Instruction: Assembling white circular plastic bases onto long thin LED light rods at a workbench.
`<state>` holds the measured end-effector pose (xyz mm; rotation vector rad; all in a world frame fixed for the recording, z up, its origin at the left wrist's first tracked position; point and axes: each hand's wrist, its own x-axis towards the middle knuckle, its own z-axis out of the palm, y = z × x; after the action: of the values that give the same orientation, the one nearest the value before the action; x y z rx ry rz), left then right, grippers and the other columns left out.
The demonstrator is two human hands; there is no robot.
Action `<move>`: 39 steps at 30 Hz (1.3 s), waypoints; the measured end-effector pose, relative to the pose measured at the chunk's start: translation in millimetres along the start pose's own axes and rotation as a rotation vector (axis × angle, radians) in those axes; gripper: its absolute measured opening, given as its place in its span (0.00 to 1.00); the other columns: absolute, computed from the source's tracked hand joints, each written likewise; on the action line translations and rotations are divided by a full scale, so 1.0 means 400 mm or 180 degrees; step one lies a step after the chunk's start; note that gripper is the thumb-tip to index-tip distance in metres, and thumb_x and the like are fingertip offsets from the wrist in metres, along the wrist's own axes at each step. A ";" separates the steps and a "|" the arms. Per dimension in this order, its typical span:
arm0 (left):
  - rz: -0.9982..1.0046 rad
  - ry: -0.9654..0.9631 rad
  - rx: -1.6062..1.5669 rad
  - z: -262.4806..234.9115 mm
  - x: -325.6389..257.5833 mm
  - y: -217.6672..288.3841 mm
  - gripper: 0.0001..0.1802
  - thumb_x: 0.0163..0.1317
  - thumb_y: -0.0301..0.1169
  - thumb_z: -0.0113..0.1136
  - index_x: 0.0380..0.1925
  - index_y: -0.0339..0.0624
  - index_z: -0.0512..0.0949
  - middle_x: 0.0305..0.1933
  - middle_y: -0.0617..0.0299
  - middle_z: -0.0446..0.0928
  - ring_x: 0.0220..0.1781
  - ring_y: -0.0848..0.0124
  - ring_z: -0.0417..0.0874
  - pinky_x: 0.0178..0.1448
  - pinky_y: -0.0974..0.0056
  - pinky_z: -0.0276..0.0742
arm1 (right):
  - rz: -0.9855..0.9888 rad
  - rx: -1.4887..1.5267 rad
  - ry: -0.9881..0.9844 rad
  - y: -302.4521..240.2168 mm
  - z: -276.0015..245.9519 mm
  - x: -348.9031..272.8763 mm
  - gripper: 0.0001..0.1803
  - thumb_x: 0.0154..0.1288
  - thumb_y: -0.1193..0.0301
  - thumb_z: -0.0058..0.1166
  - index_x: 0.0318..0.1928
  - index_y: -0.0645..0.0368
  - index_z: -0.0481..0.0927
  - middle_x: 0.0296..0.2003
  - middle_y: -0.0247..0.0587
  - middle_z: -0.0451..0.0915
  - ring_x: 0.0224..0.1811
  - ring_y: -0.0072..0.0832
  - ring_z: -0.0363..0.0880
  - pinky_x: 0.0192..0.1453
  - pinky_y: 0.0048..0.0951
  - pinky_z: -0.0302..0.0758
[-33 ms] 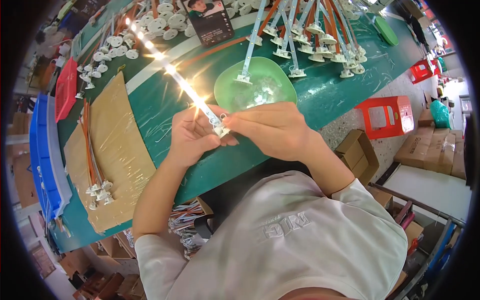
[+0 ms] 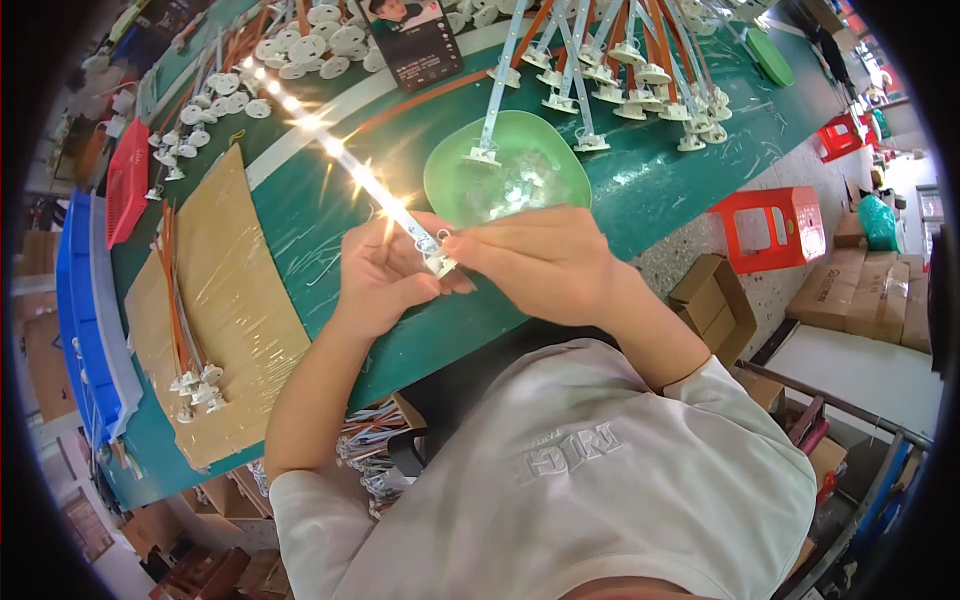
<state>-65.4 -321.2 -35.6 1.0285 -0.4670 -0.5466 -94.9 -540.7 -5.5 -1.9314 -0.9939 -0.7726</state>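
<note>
A narrow LED strip (image 2: 350,168) glows with several bright points and slants away from me toward the far left. At its near end is a small white plastic base (image 2: 440,264). My left hand (image 2: 385,280) is curled round that end from below, palm up. My right hand (image 2: 545,262) pinches at the same base with thumb and forefinger, where a thin white wire loop shows. Just beyond my hands stands a green bowl (image 2: 440,180) holding small clear pieces. One unlit strip (image 2: 497,95) reaches over the bowl, its white base above the pieces.
Many unlit strips with white bases (image 2: 650,75) lie at the far right of the green table (image 2: 400,350). A phone (image 2: 415,45) stands at the back. Brown cardboard (image 2: 230,300) bears a strip bundle. Left are a blue tray (image 2: 80,310) and red basket (image 2: 128,180); right, a red stool (image 2: 728,235).
The far end of the lit strip sits slightly lower in the picture. Both hands keep their hold, and the whole view has shifted a little.
</note>
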 end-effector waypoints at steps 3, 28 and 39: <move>0.0052 -0.0106 -0.0310 -0.012 -0.019 -0.015 0.27 0.57 0.24 0.74 0.56 0.25 0.76 0.48 0.48 0.84 0.49 0.58 0.89 0.53 0.51 0.91 | 0.0165 -0.0089 0.0058 -0.030 0.022 -0.016 0.14 0.55 0.83 0.64 0.44 0.66 0.86 0.36 0.46 0.88 0.31 0.36 0.88 0.34 0.30 0.85; 0.0162 0.0295 0.0222 -0.062 -0.024 -0.042 0.22 0.62 0.21 0.69 0.55 0.31 0.75 0.51 0.44 0.84 0.47 0.62 0.88 0.53 0.59 0.84 | 0.1700 -0.1418 -0.0702 0.137 -0.249 -0.011 0.09 0.59 0.79 0.68 0.42 0.62 0.88 0.38 0.42 0.88 0.34 0.32 0.87 0.35 0.27 0.81; 0.0575 -0.0315 0.2218 -0.027 -0.011 -0.041 0.22 0.60 0.35 0.74 0.48 0.32 0.80 0.48 0.51 0.85 0.62 0.54 0.83 0.65 0.54 0.78 | 0.1663 -0.1559 -0.0462 0.170 -0.236 -0.046 0.09 0.60 0.77 0.68 0.41 0.61 0.89 0.35 0.41 0.88 0.28 0.28 0.83 0.31 0.25 0.77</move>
<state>-65.7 -318.0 -55.3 1.6056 -0.8632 -0.2693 -60.2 -653.1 -0.5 -2.5500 -0.3487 -0.6066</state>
